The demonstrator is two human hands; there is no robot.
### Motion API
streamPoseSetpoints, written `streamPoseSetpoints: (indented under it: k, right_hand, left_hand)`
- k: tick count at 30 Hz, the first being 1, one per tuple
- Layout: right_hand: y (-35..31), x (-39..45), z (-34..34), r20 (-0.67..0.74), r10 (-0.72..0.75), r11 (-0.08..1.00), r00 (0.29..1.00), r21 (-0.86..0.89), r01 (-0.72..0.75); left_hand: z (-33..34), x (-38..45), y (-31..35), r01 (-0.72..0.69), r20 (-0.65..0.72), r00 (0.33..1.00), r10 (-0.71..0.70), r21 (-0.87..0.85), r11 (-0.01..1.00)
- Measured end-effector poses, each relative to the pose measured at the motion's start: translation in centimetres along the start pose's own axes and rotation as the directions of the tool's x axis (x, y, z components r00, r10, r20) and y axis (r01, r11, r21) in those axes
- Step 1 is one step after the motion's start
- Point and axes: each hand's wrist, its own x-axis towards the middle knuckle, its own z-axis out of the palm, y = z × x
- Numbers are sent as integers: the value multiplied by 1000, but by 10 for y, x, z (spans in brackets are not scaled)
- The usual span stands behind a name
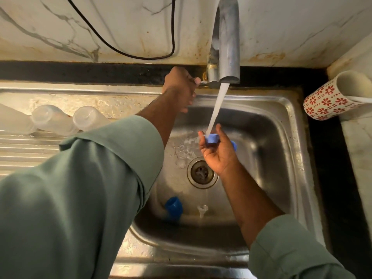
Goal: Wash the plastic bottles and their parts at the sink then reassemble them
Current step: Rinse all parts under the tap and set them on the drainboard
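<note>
Water runs from the steel tap (227, 47) into the sink (281, 148). My right hand (218, 152) holds a small blue cap (211, 137) between fingers and thumb, right under the stream. My left hand (180, 87) grips the tap's handle (203, 82) at the back rim. On the sink floor lie a larger blue cap (174, 207) and a small clear plastic nozzle (202, 210) near the front wall. Another blue piece (234, 144) peeks out behind my right hand. Three frosted plastic bottles (52, 119) stand upside down on the draining board.
A drain (202, 172) sits in the middle of the sink. A white mug with red flowers (334, 97) lies tilted on the ledge at the right. A black cable (120, 51) hangs along the marble wall. The ribbed draining board (24, 152) stretches left.
</note>
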Motion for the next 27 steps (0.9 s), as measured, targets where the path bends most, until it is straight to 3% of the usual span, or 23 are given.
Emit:
streamPoseSetpoints:
  k: [3, 7, 9, 12, 15, 18, 19, 21, 23, 24, 25, 27]
  right_hand:
    - [3, -3, -9, 124, 44, 990, 991, -138, -26]
    - [2, -6, -15, 107, 63, 973, 992, -228, -37]
    - [1, -10, -13, 68, 53, 962, 996, -270, -32]
    - [-2, -15, -10, 24, 33, 943, 999, -333, -23]
    - [-3, -20, -7, 5, -22, 917, 1000, -398, 22]
    - [-9, -24, -6, 110, -48, 831, 993, -547, 101]
    - [-12, -28, -3, 167, -77, 718, 983, -674, 171]
    - [-19, -37, 6, 295, -247, 310, 923, -879, 363]
    - [-23, -45, 11, 503, -451, -95, 737, -849, 520]
    - [-25, -42, 9, 594, -451, -274, 666, -803, 530]
    - [-26, -39, 8, 634, -360, -459, 685, -759, 461]
    - [-23, -44, 2, 498, -205, -687, 843, -686, 238]
  left_hand:
    - [-1, 0, 1, 26, 13, 1000, -26, -21, 999]
    - [0, -3, 3, 94, 21, 995, -92, -112, 989]
    - [4, -7, 4, 168, 55, 986, -159, -290, 942]
    - [9, -18, 3, 208, 39, 973, -228, -581, 787]
    - [13, -33, 11, 112, 28, 991, -134, -729, 675]
    - [13, -41, 27, 66, 106, 994, 11, -695, 716]
    - [10, -41, 31, 34, 110, 993, 48, -642, 766]
    - [5, -37, 31, -73, 100, 986, 130, -445, 893]
    - [-5, -43, 19, -176, 106, 973, 205, -230, 957]
    - [-8, -46, 12, -223, 119, 964, 238, -128, 966]
    - [-11, -52, 1, -263, 131, 956, 264, -28, 965]
    - [-17, -76, -32, -283, 166, 951, 260, 140, 949]
